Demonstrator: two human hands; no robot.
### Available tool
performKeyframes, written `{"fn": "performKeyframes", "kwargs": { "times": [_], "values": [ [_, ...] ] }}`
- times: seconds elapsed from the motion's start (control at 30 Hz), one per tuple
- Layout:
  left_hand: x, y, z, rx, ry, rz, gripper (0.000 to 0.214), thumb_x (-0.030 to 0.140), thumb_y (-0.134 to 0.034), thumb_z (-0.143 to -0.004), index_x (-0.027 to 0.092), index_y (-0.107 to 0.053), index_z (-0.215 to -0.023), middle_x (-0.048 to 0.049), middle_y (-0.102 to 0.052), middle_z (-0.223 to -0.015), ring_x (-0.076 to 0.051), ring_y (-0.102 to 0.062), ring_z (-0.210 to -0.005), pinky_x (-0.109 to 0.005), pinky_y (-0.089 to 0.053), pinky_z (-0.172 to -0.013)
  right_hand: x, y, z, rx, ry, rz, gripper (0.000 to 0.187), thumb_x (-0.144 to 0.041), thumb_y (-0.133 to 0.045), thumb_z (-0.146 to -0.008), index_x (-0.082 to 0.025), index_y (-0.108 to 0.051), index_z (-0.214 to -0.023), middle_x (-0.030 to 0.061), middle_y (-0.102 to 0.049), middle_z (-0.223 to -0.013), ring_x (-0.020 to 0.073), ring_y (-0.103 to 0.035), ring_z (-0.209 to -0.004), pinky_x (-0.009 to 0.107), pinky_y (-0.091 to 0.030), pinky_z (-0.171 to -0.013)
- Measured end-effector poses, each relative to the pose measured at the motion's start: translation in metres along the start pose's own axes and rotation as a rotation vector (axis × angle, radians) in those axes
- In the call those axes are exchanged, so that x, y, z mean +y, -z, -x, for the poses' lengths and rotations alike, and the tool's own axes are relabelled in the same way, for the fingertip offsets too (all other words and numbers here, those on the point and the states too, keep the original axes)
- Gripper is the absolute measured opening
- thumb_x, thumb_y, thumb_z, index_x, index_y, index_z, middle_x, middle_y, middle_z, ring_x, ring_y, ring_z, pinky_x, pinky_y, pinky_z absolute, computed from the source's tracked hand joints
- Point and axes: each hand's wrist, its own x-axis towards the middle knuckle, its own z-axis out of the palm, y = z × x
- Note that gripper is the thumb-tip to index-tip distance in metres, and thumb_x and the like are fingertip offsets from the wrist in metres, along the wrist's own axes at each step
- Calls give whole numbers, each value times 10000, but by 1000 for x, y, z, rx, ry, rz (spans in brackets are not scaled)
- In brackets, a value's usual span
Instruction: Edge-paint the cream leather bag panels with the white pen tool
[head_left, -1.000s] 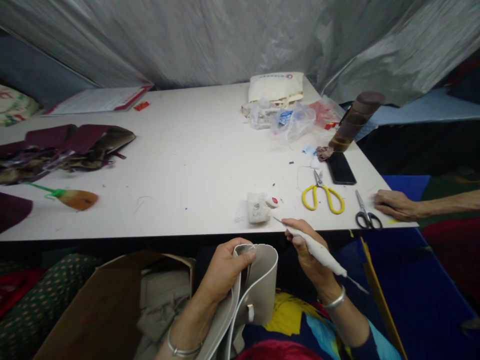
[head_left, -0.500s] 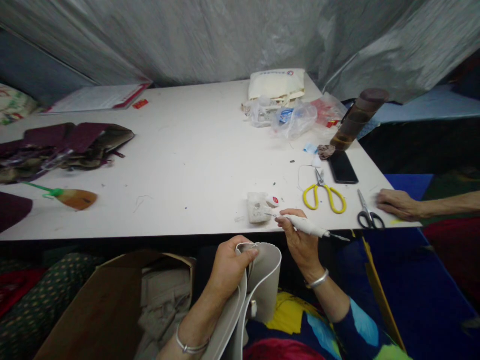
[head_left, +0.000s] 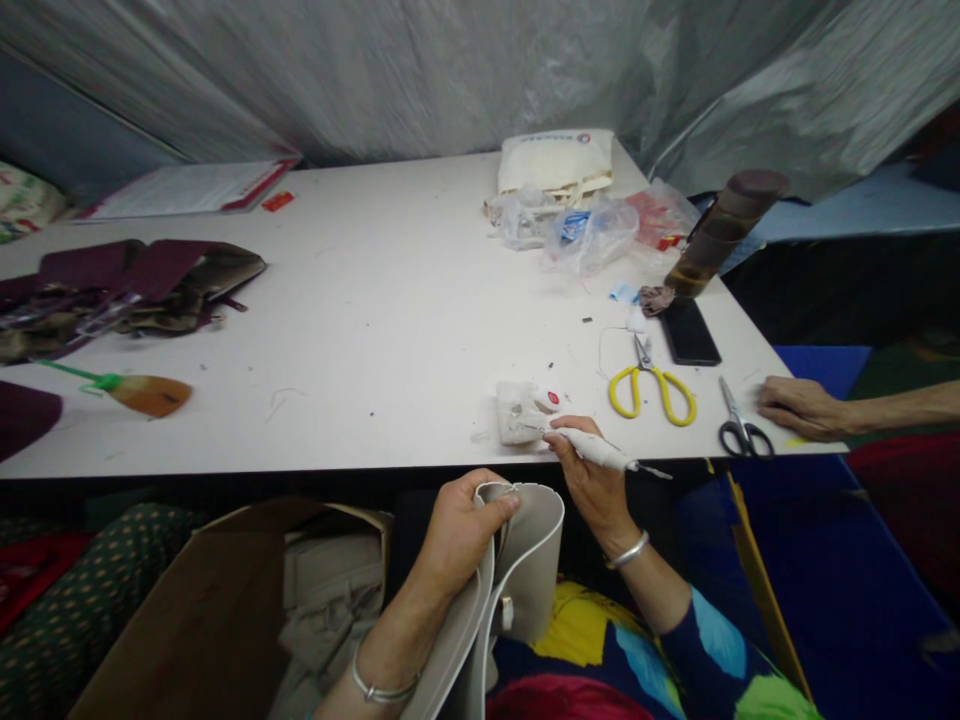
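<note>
Grey sheeting (head_left: 420, 80) hangs beyond the white bench (head_left: 337, 300), where I see the right hand (head_left: 596, 485), fingers wrapped round a white-handled tool (head_left: 600, 449), has just brought its tip to the pale block (head_left: 514, 412), so the folded grey piece (head_left: 529, 560), pinched by the left hand (head_left: 461, 530) off the bench near that block, seems to be waiting.

Yellow-handled scissors (head_left: 652, 385), dark-green dotted fabric (head_left: 105, 580)

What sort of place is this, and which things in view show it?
Probably a workshop for handwork on leather-like goods, though the exact trade is unclear: a folded pale sheet and a white-handled pointed tool are being held at a long table, where yellow-handled scissors lie.
</note>
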Motion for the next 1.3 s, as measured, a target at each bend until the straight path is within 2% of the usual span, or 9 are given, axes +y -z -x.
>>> {"fn": "performKeyframes", "kwargs": {
  "times": [0.27,0.37,0.47,0.57,0.93,1.3],
  "values": [
    [3,1,1,-15,0,12,262,369,-810,-658,143,-727,-761,9,-622,-655,-137,-507,-641,-263,-399,-636,-1,-1,1,-3,-40,-45,168,-384,-675,-997,-223,-684,-1043,39,-718,-1000,196,-682,-945,337,-539,-890],
    [5,0,1,-18,18,-3,266,365,-811,-646,143,-730,-769,9,-623,-650,-138,-506,-634,-266,-397,-631,-3,5,2,18,-106,-131,187,-410,-665,-1001,-224,-684,-1018,28,-708,-915,187,-674,-849,329,-534,-808],
    [8,-1,2,-34,34,-20,262,355,-806,-631,144,-730,-765,7,-625,-646,-141,-511,-633,-269,-395,-629,-9,14,2,-94,-233,-358,247,-449,-607,-1032,-220,-672,-963,-9,-646,-718,155,-614,-655,286,-485,-630],
    [12,-4,5,-57,37,-34,257,356,-800,-624,145,-727,-752,4,-627,-642,-144,-512,-629,-268,-385,-618,-16,20,2,-223,-284,-500,302,-477,-594,-1036,-208,-668,-919,-22,-603,-647,132,-560,-587,259,-431,-563],
    [18,-6,9,-96,1,-50,241,354,-791,-633,144,-720,-727,5,-630,-639,-142,-509,-627,-269,-378,-625,-24,24,3,-355,-295,-431,337,-499,-618,-1014,-192,-652,-879,-25,-555,-664,135,-525,-612,274,-404,-593],
    [13,-12,12,-149,0,41,257,387,-809,-663,146,-720,-680,-16,-640,-631,-152,-515,-626,-285,-380,-635,-30,27,-16,-511,-259,-366,404,-522,-588,-1013,-198,-569,-772,-27,-471,-677,131,-429,-615,274,-361,-593]
  ]
}}
